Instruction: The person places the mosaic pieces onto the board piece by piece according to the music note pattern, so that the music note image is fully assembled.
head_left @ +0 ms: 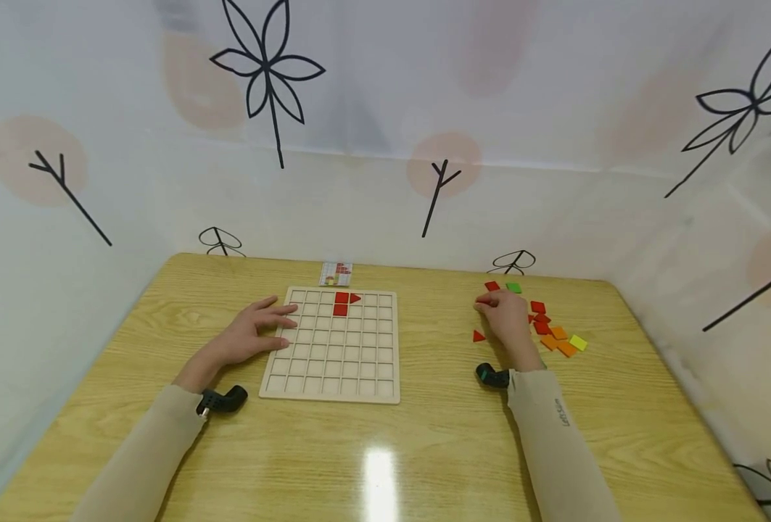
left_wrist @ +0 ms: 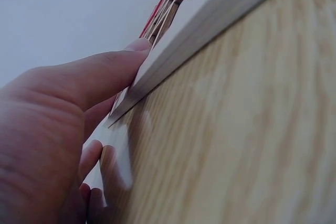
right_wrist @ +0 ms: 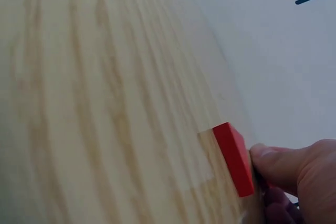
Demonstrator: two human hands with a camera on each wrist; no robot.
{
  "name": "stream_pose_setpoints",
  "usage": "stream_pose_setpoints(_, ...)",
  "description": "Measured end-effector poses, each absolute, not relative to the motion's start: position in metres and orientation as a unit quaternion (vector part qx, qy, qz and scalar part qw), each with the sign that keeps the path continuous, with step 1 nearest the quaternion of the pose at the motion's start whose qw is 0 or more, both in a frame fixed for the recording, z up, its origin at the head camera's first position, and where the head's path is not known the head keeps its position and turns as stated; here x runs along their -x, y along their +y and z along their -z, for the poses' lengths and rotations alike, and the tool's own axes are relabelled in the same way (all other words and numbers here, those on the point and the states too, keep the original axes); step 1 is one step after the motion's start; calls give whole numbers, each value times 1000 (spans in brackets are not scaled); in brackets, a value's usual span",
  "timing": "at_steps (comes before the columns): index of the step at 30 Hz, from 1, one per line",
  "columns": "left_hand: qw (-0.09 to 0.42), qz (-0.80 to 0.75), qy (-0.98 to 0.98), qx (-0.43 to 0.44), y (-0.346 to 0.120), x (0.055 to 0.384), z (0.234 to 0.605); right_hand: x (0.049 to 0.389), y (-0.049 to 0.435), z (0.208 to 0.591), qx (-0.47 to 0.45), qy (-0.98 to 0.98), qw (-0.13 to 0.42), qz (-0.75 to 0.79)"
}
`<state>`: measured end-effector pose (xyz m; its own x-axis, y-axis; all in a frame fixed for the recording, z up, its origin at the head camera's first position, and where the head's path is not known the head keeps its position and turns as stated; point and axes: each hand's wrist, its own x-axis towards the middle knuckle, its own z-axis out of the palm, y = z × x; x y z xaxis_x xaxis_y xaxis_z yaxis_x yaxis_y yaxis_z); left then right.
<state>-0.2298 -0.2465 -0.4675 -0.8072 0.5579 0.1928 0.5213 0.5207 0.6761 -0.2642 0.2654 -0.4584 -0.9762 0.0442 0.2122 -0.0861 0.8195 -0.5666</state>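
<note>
My left hand [head_left: 251,333] lies over the left edge of a pale wooden grid board [head_left: 330,399], fingers spread. In the left wrist view the thumb [left_wrist: 100,74] rests against the board's side [left_wrist: 178,51]. Two red square tiles [head_left: 341,298] and a red triangle tile [head_left: 355,298] sit in the board's upper cells. To the right, my right hand [head_left: 508,322] is low over the table with thumb and fingers together, pinching a red piece mostly hidden by them. A loose red triangle [right_wrist: 234,159] lies just in front of its thumb [right_wrist: 278,166].
Several red tiles [head_left: 538,307], orange tiles [head_left: 558,333], a yellow tile [head_left: 578,342] and a green tile [head_left: 514,288] lie scattered around the right hand. Another red tile [head_left: 492,286] is beyond its fingers. A small picture card [head_left: 328,271] lies behind the board, near the patterned cloth wall [head_left: 359,203].
</note>
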Motion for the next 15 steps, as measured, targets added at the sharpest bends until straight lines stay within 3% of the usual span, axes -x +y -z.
stream_pose_setpoints(15, 22, -374, 872, -315, -246, 230, 466, 262, 264, 457, -13, -949, 92, -303)
